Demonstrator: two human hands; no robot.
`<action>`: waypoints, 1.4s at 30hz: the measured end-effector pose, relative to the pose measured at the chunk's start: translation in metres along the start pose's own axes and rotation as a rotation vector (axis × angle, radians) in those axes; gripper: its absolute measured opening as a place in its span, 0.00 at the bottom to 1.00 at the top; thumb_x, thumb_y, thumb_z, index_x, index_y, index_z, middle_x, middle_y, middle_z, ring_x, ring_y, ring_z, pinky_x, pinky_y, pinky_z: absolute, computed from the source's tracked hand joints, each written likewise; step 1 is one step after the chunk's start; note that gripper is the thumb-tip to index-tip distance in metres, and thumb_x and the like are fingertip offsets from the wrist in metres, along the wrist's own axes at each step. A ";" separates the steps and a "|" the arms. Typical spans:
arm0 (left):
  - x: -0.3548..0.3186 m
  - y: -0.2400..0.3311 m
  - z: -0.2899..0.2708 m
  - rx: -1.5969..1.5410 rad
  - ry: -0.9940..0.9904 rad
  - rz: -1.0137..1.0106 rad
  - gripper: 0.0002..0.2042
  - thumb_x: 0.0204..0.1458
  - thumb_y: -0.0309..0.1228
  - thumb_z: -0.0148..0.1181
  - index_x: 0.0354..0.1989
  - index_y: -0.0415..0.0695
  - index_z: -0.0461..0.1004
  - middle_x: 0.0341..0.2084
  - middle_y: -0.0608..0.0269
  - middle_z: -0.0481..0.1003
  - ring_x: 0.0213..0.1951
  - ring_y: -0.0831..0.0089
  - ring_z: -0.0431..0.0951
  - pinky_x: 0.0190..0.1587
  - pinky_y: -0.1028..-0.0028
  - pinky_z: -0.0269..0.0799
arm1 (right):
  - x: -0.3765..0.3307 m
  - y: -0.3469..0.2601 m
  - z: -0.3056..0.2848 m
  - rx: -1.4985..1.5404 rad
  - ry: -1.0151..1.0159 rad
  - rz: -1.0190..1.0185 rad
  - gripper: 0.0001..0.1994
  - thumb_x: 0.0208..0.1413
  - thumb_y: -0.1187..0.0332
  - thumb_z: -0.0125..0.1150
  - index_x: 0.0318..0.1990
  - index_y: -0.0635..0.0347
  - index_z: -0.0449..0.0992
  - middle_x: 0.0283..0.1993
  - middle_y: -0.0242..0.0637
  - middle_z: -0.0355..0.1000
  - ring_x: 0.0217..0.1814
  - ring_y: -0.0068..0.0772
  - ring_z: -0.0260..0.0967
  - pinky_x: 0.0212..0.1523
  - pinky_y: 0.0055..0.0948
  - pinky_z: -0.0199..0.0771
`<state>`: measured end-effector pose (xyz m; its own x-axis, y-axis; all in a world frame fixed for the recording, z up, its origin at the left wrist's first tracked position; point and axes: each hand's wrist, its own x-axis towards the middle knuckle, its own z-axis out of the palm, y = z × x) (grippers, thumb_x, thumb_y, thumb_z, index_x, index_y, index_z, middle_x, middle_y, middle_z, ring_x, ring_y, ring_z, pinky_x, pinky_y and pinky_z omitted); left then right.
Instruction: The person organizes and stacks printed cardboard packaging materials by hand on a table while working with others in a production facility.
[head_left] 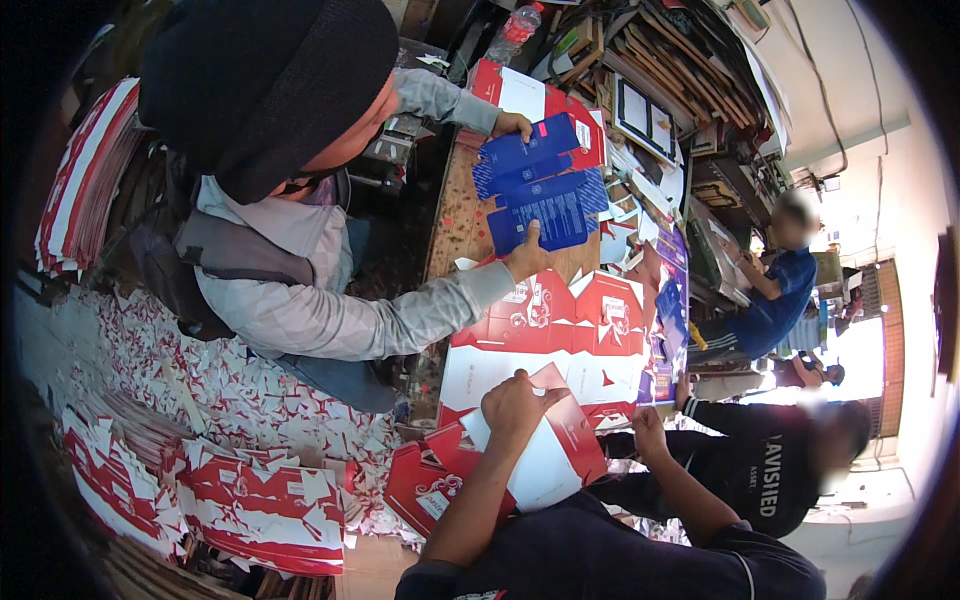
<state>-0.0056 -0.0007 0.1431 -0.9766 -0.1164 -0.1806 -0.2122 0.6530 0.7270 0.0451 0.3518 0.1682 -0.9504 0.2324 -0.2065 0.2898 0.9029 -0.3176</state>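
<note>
A: Report hand status.
B: My left hand has its fingers curled, pinching the red-and-white carton sheet at its top edge. The sheet lies over the stack ahead. My right hand lies flat just beside it; I cannot tell its grip.
A: Risk?
B: A one-sided pull may tear or crease the sheet.
</note>
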 end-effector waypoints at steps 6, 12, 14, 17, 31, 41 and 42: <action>0.005 0.002 0.000 -0.021 -0.110 -0.036 0.44 0.34 0.76 0.59 0.32 0.38 0.76 0.23 0.50 0.80 0.29 0.58 0.84 0.32 0.62 0.78 | -0.068 0.113 -0.021 -0.885 -0.915 -0.279 0.17 0.58 0.59 0.57 0.48 0.64 0.73 0.36 0.57 0.76 0.41 0.59 0.77 0.41 0.50 0.77; 0.010 0.000 0.012 -0.022 -0.095 -0.036 0.42 0.34 0.73 0.62 0.33 0.38 0.76 0.23 0.51 0.80 0.29 0.59 0.84 0.32 0.64 0.77 | -0.107 0.099 -0.005 -0.579 -0.670 0.045 0.40 0.49 0.43 0.65 0.59 0.69 0.66 0.59 0.65 0.67 0.63 0.66 0.65 0.59 0.59 0.67; 0.010 0.005 0.015 -0.024 -0.115 -0.036 0.41 0.35 0.72 0.64 0.33 0.38 0.76 0.24 0.51 0.80 0.30 0.59 0.84 0.32 0.64 0.77 | -0.082 0.066 0.000 -0.279 -0.310 -0.249 0.30 0.55 0.54 0.65 0.57 0.70 0.68 0.58 0.63 0.67 0.56 0.63 0.70 0.56 0.54 0.70; 0.012 0.013 0.014 0.017 -0.152 -0.044 0.39 0.36 0.69 0.66 0.35 0.38 0.76 0.25 0.52 0.81 0.30 0.58 0.84 0.33 0.63 0.77 | -0.036 -0.008 0.011 0.142 -0.352 -0.071 0.24 0.62 0.64 0.61 0.60 0.70 0.68 0.56 0.51 0.72 0.55 0.44 0.74 0.56 0.34 0.73; 0.011 0.020 0.014 0.037 -0.089 -0.066 0.36 0.36 0.67 0.67 0.31 0.41 0.75 0.22 0.54 0.80 0.26 0.58 0.83 0.29 0.62 0.76 | -0.041 -0.133 0.014 0.215 -0.227 -0.084 0.19 0.56 0.64 0.67 0.49 0.69 0.77 0.42 0.47 0.78 0.45 0.38 0.79 0.45 0.33 0.81; 0.008 0.017 0.012 0.065 -0.032 -0.028 0.37 0.35 0.71 0.63 0.30 0.43 0.75 0.21 0.56 0.79 0.26 0.59 0.83 0.29 0.63 0.75 | -0.036 -0.145 0.007 0.181 -0.195 0.025 0.18 0.46 0.63 0.77 0.37 0.69 0.80 0.37 0.43 0.79 0.40 0.33 0.79 0.43 0.31 0.79; 0.008 0.019 0.010 0.076 -0.046 -0.042 0.36 0.35 0.70 0.64 0.30 0.44 0.75 0.22 0.57 0.80 0.27 0.60 0.83 0.30 0.63 0.75 | -0.036 -0.143 0.008 0.133 -0.176 -0.033 0.17 0.46 0.63 0.77 0.36 0.68 0.80 0.36 0.42 0.79 0.39 0.33 0.79 0.41 0.31 0.78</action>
<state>-0.0167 0.0184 0.1489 -0.9641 -0.1116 -0.2409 -0.2479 0.7032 0.6664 0.0388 0.2118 0.2138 -0.9286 0.1267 -0.3488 0.2826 0.8507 -0.4432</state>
